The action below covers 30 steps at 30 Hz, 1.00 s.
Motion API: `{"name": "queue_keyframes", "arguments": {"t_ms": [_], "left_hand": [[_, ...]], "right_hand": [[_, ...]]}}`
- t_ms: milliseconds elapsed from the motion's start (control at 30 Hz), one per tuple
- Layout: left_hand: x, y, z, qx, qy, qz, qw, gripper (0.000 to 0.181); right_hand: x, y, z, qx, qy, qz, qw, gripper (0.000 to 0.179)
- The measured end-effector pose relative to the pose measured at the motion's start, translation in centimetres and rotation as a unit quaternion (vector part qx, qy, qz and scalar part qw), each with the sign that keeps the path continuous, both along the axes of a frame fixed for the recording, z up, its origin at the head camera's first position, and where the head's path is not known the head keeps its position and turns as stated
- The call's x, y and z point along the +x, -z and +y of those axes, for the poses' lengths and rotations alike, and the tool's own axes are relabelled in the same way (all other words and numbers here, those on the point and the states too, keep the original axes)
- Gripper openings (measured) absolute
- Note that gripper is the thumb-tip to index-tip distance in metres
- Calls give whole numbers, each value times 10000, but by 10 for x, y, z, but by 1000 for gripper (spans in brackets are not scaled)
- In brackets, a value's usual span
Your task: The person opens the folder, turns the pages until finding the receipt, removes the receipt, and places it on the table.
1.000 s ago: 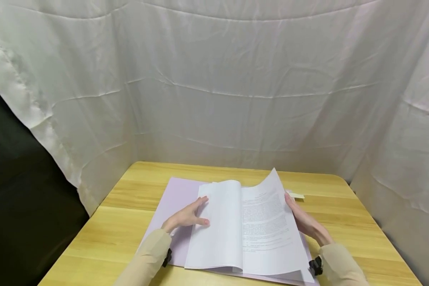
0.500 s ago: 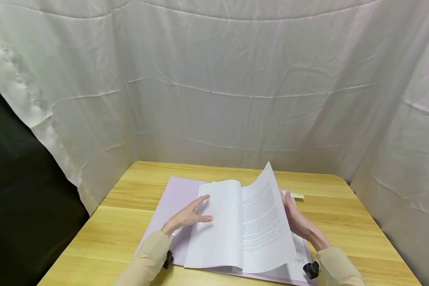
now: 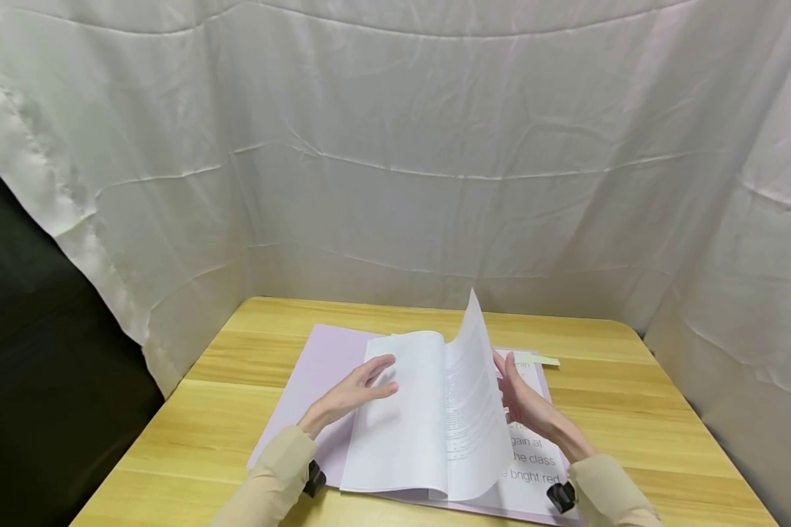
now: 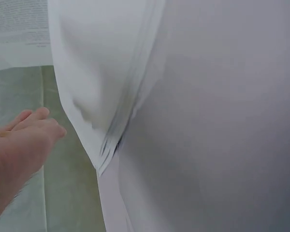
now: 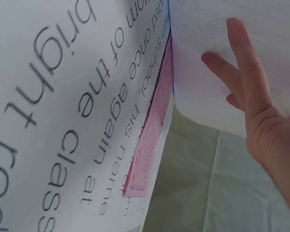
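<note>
A booklet with a lilac cover lies spread on the table, its white left-hand pages turned over flat. One printed page stands nearly upright near the middle, its upper corner raised. My right hand is behind that page, fingers extended against it, as the right wrist view also shows. Under it a large-print page is uncovered. A pink printed slip shows along the inner fold in the right wrist view. My left hand hovers close over the left-hand pages, fingers loosely bent and holding nothing.
A pale yellow-green tab sticks out past the booklet's upper right edge. The booklet rests on a wooden table. Light grey curtains hang behind and beside it, with a dark area at the left.
My right hand has moved left, swinging the printed page up and over towards the middle. The large-print page beneath has come into view. My left hand has shifted only slightly.
</note>
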<state>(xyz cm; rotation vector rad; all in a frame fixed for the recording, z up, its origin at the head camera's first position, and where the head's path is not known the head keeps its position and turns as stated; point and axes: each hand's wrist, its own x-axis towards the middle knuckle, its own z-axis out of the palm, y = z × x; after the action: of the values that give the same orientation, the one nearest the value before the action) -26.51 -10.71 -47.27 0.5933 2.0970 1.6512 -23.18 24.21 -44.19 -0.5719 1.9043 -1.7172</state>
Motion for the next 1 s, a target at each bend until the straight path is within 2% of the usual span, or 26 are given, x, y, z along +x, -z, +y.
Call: {"name": "queue_keyframes", "arguments": {"t_ms": [200, 433, 667, 767, 1000], "left_hand": [[-1, -3, 4, 719, 322, -327, 9964, 72], [-3, -5, 11, 964, 350, -562, 9931, 68], [-2, -9, 18, 1521, 532, -986, 9820, 62], [-1, -12, 21, 1678, 411, -1144, 9783, 66], [0, -13, 25, 1635, -242, -1352, 9769, 73]], "right_hand": [[0, -3, -8, 179, 145, 21, 9997, 73], [-1, 0, -17, 338, 191, 69, 9992, 71], [-1, 5, -22, 241, 9, 134, 9996, 67], [-2, 8, -22, 325, 4, 265, 9991, 65], [-1, 12, -19, 709, -96, 637, 9954, 63]]}}
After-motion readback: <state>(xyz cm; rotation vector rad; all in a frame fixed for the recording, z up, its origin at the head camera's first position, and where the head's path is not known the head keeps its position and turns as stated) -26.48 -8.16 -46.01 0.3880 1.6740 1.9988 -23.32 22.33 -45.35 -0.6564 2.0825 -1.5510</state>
